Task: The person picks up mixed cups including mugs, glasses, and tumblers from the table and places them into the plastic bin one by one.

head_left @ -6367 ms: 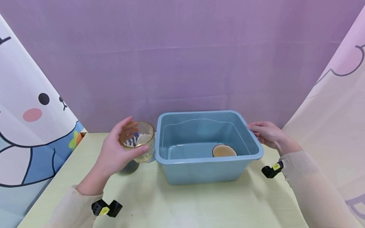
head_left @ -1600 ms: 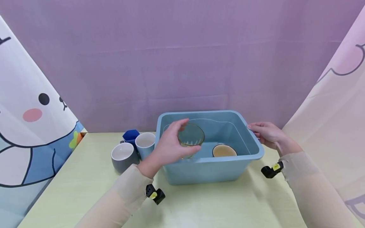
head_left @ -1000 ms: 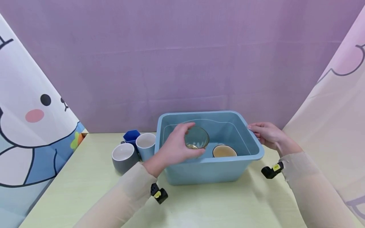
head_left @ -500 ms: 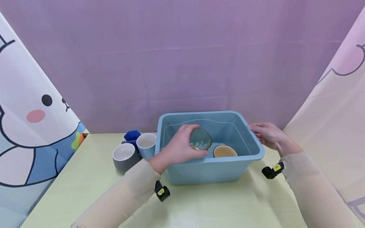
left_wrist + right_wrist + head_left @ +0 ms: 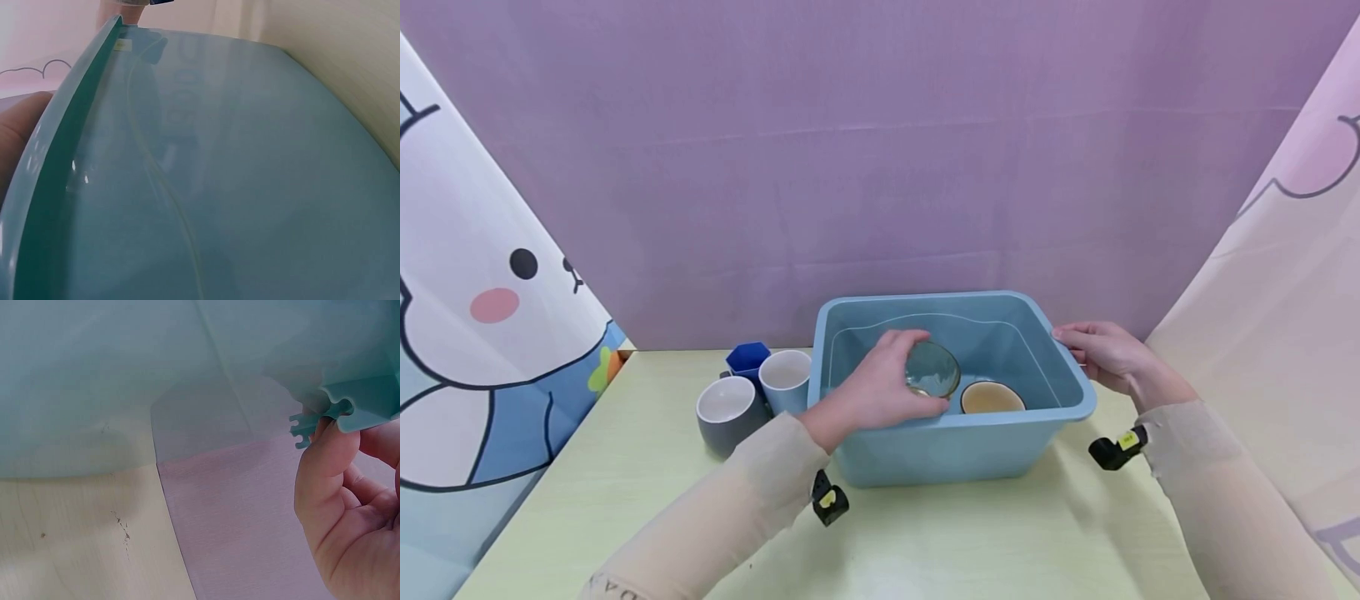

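Illegible: cut-off letters [image 5: 617,591] on the left sleeve [image 5: 722,521], faint lettering [image 5: 183,94] on the blue tub [image 5: 932,454], yellow camera labels [image 5: 1127,439].

In the head view, the left sleeve [image 5: 715,508] at seven o'clock and the right sleeve [image 5: 1232,500] at four o'clock are cream-coloured; the left one bears dark letters [image 5: 617,592]. Each cuff carries a small black device [image 5: 1107,455] with a yellow label [image 5: 1127,438].

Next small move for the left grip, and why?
Probably ease the clear glass gently down until its base is seated in the blue tub. The left grip holds it within the tub, left of the dark-rimmed tan vessel; the right grip holds the tub's right edge. Base contact isn't visible.
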A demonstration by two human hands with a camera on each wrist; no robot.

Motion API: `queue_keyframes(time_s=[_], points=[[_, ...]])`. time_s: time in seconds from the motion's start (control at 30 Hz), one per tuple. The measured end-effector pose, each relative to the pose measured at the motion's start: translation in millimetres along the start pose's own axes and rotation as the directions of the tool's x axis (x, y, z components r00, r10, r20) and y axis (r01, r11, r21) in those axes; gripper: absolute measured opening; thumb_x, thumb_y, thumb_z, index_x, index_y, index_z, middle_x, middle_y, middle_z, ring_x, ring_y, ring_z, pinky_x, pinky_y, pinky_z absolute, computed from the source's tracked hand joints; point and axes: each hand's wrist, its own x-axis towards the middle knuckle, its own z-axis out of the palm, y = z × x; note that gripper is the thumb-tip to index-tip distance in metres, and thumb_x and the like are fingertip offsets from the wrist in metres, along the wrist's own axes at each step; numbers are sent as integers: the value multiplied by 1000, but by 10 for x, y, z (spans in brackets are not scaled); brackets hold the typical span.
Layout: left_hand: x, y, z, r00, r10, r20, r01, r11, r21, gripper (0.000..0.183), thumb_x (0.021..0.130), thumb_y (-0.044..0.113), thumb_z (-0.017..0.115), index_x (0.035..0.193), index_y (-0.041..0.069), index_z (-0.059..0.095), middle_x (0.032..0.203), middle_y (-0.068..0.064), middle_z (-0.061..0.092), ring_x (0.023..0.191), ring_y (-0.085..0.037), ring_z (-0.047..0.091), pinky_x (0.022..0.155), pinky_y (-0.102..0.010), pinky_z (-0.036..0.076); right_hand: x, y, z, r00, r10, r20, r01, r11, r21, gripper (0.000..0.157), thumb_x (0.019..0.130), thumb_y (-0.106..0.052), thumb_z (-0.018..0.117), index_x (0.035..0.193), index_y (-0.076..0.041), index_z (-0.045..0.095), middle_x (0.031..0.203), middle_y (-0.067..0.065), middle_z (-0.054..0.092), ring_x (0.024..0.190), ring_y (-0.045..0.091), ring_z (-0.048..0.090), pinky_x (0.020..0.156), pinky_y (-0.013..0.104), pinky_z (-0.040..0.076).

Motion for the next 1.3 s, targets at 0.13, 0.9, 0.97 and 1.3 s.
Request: queue_keyframes(time_s=[0.13, 0.9, 0.97, 1.3], points=[[26, -7, 13, 1000, 9, 11, -9, 1000, 15, 89, 73, 47, 75, 146, 20, 31, 145, -4, 35, 125, -21, 44, 99, -45, 44, 3, 4, -4, 1000, 0, 0, 0, 1000, 0, 17, 97, -19, 53, 92, -15, 69, 70, -5, 63, 60, 4, 56, 62, 21, 55], [147, 43, 33, 989, -40, 142, 27, 995, 95, 86, 77, 46, 73, 147, 19, 30, 149, -4, 30, 133, -21, 39, 105, -45, 40, -5, -18, 5, 1000, 21, -16, -21, 1000, 5, 14, 96, -21, 56, 93, -15, 68, 74, -5, 65, 62, 5, 58, 64, 21, 56], [153, 44, 33, 987, -43, 152, 28, 995, 100, 86, 78, 46, 73, 147, 20, 29, 150, -5, 30, 134, -21, 39, 105, -45, 40, -2, -16, 4, 1000, 20, -14, -20, 1000, 9, 14, 96, -20, 56, 93, -15, 68, 75, -4, 66, 62, 5, 59, 64, 21, 56], [195, 46, 36, 981, -45, 189, 23, 993, 114, 84, 79, 41, 73, 147, 18, 30, 148, -5, 34, 132, -22, 40, 104, -43, 41, -17, -22, 3, 1000, 18, -13, -18, 1000, -11, 14, 95, -22, 56, 94, -16, 69, 73, -5, 64, 61, 5, 57, 64, 21, 56]])
